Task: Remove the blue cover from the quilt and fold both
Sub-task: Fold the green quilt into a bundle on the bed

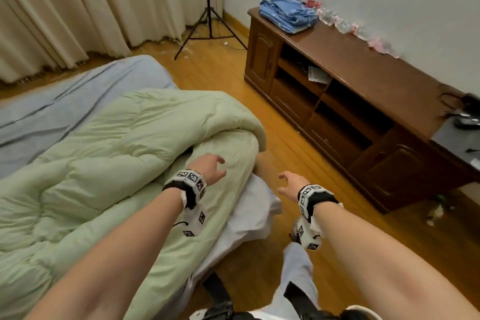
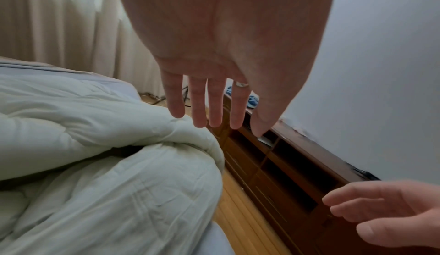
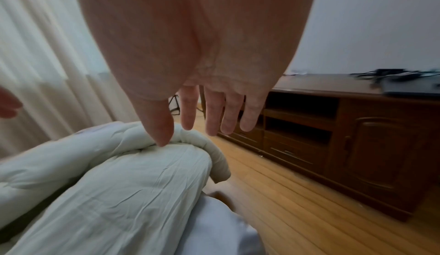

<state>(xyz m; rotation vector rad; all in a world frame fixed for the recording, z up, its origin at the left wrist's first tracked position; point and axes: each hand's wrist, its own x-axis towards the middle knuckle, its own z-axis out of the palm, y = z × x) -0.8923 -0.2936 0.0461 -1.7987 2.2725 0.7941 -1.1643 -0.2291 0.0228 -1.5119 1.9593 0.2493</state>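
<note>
A pale green quilt (image 1: 109, 153) lies bare on the bed, its near end doubled over in a thick fold (image 2: 119, 165) (image 3: 133, 174). The blue cover (image 1: 288, 14) sits folded in a pile on the far end of the wooden cabinet. My left hand (image 1: 210, 167) hovers just above the folded quilt end, fingers straight and spread, holding nothing (image 2: 209, 104). My right hand (image 1: 291, 183) hangs over the floor right of the bed corner, fingers loose and empty (image 3: 214, 116).
A grey-blue sheet (image 1: 65, 101) covers the mattress. A long brown cabinet (image 1: 363, 80) runs along the right wall, with cables and a dark device (image 1: 465, 117) on its near end. A tripod (image 1: 207, 8) stands by the curtains (image 1: 78, 8). Wooden floor (image 1: 298, 138) separates bed and cabinet.
</note>
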